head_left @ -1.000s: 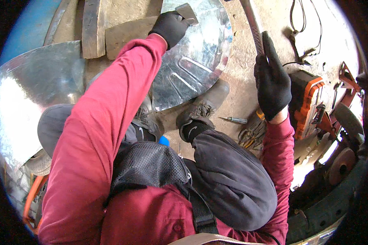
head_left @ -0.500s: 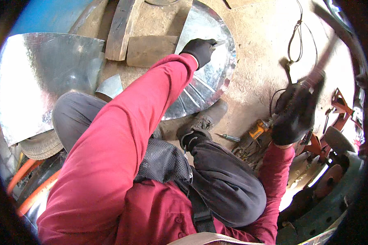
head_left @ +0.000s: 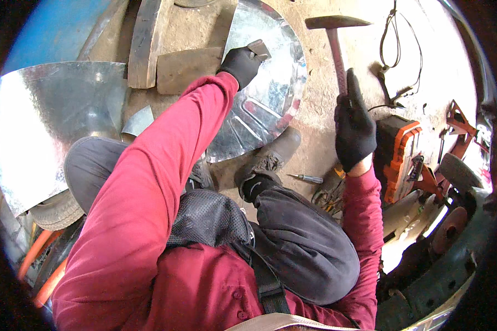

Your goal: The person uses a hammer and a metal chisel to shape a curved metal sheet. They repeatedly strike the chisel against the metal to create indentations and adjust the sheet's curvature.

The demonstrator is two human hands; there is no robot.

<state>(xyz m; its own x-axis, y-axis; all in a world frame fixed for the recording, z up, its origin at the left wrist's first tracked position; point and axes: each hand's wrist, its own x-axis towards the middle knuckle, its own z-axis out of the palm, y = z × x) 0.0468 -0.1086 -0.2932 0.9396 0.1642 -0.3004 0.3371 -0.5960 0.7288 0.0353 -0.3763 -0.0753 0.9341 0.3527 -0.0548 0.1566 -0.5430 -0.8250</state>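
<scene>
In a black glove, my left hand (head_left: 242, 67) is closed around a small flat metal tool (head_left: 259, 49), perhaps a chisel; its exact kind is not clear. That hand is over a rounded piece of shiny sheet metal (head_left: 281, 77) with several raised ribs and reddish marks near its curved edge. My right hand (head_left: 356, 129), also gloved, grips a hammer (head_left: 338, 23) by its handle. The hammer's head is up and away from me, to the right of the sheet metal and apart from it. My right shoe (head_left: 273, 151) sits by the sheet's near edge.
Left lies another large curved metal sheet (head_left: 55, 121), partly over a tyre (head_left: 58, 212), with a small metal offcut (head_left: 138, 120) nearby. Wooden boards (head_left: 188, 70) are beyond. Right are a screwdriver (head_left: 306, 178), an orange-black toolbox (head_left: 398, 157), a cable (head_left: 389, 49) and red stands (head_left: 459, 124).
My right hand has brought the hammer leftward, toward the sheet metal, uncovering the toolbox. My left hand and its metal tool appear slightly further left, as does the whole scene.
</scene>
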